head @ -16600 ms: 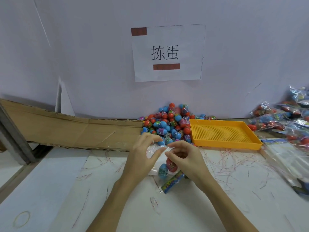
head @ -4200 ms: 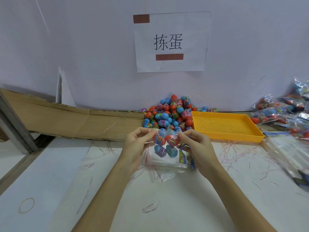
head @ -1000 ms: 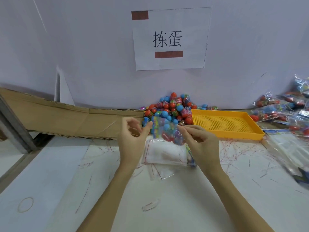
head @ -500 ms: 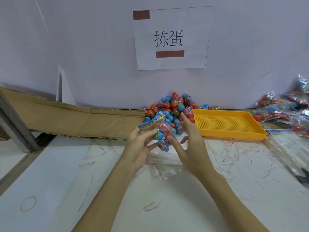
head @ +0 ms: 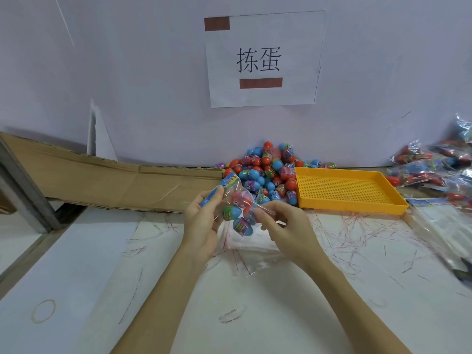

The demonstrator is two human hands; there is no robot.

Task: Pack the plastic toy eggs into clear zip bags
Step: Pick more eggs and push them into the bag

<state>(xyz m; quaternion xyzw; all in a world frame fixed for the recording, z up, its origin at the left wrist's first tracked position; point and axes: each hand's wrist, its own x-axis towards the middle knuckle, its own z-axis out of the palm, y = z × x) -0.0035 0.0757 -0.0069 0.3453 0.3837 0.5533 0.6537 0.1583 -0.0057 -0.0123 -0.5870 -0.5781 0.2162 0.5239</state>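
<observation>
Now filled bag (head: 238, 208) pinched between both hands' fingers (head: 215, 198).

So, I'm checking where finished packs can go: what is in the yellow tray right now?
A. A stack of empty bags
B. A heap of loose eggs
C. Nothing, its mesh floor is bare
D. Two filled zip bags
C: the yellow tray shows only its bare mesh floor; the loose eggs are heaped beside its left wall, not in it.
</observation>
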